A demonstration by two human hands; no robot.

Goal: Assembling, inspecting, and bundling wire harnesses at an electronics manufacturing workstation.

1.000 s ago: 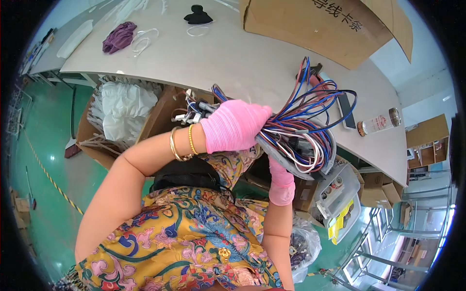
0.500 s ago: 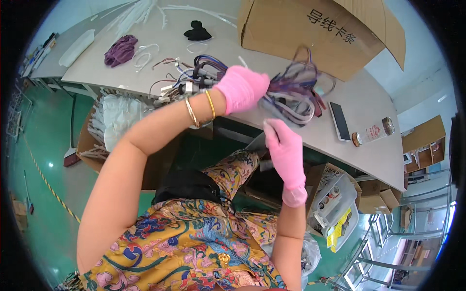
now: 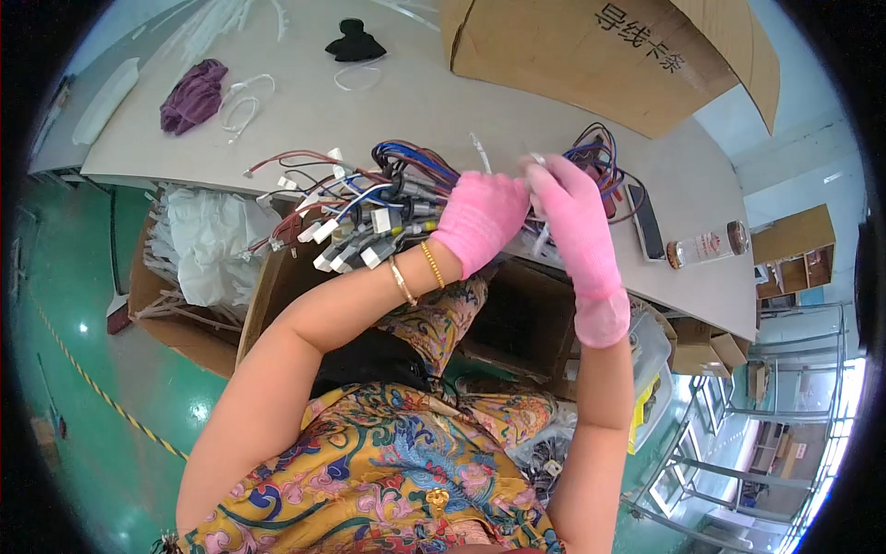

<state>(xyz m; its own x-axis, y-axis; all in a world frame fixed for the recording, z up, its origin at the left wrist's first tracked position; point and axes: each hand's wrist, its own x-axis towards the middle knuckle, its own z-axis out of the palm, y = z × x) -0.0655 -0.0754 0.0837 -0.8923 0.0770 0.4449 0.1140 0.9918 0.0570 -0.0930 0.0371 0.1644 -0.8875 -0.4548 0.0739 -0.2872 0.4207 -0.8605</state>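
My left hand, in a pink glove, is closed around a bundle of wire harnesses. White and grey connectors and loose brown, blue and white wire ends fan out to its left. Beyond that hand, the looped part of the bundle lies on the table, partly covered. My right hand, gloved the same way, meets the left at the bundle, its fingers drawn together. What its blurred fingertips pinch cannot be made out. A thin white strip sticks up just behind my left hand.
On the table lie a purple cloth, a black object, a dark phone-like slab and a clear jar. A large cardboard box stands at the back. Below the front edge, another box holds white plastic pieces.
My left hand has come nearer and right with the bundle, whose connectors now overhang the table's front edge. My right hand has risen from below the edge to meet it.
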